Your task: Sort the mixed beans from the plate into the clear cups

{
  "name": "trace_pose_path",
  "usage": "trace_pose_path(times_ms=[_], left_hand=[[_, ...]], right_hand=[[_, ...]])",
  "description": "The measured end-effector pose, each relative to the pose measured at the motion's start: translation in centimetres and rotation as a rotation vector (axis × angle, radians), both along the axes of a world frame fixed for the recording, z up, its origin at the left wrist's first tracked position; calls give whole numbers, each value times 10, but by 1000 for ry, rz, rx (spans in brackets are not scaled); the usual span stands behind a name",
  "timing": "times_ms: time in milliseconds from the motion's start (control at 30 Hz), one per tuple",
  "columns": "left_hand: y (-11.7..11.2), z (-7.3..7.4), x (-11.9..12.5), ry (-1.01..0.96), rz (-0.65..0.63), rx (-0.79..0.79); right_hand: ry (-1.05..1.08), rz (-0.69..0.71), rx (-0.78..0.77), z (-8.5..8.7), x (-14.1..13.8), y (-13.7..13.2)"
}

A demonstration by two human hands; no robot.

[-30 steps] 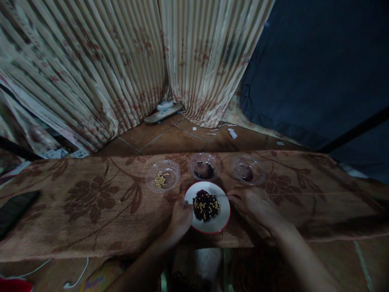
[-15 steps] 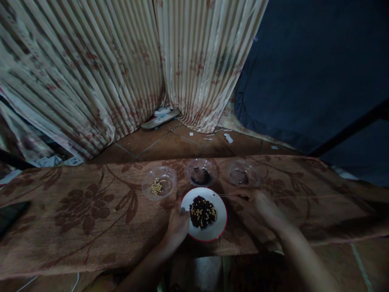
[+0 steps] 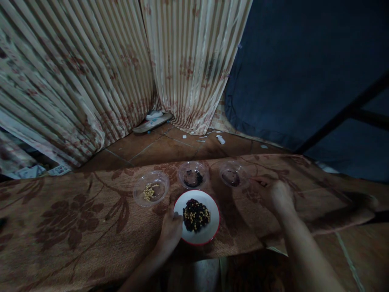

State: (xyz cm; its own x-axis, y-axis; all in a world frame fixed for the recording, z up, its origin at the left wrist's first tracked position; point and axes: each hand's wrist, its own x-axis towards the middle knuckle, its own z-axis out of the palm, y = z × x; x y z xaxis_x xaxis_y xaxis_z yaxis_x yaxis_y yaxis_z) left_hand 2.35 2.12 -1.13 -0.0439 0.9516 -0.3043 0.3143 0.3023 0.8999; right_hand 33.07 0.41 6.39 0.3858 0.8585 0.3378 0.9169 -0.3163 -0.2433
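Lying just left of the right hand's [image 3: 275, 194] fingertips, and a little toward the far edge of the table [image 3: 121, 233], the right bowl [image 3: 233, 166] is the thing this hand faces. The bowl is round, so no long axis matters; what counts is that short sideways offset, with the plate [image 3: 209, 202] farther left and closer to the table's near edge. The right hand's fingers are bunched and aimed at the bowl's right rim, but in the dim blur I cannot tell whether they pinch anything or touch the rim. The left hand [image 3: 172, 228] is clamped on the plate's left rim, thumb on top, the other fingers mostly hidden. Mixed dark and pale beans [image 3: 196, 215] sit heaped in the middle of the plate. Along the table's far edge, the middle bowl [image 3: 193, 168] stands just beyond the plate with dark bits in it, and the left bowl [image 3: 163, 190] holds pale beans, nearer the left hand than the right.
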Motion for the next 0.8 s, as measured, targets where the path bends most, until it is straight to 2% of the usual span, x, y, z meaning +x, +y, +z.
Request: trace_pose_path(times_ms=[100,267,367,533,633,800], left_hand=[[0,1,-1,34,-7,20],[-1,4,0,27,-3,18],[-2,5,1,16,0,2],[-3,3,3,-27,-12,1],[-2,3,3,-23,-25,22],[-2,2,3,-10,-23,13]], right_hand=[[2,-11,-32,-4,0,2],[220,78,34,-6,-11,5],[282,212,-9,-3,-30,4],[350,550,-181,0,-61,1],[316,628,-264,0,-70,0],[228,685,-293,-1,-74,0]])
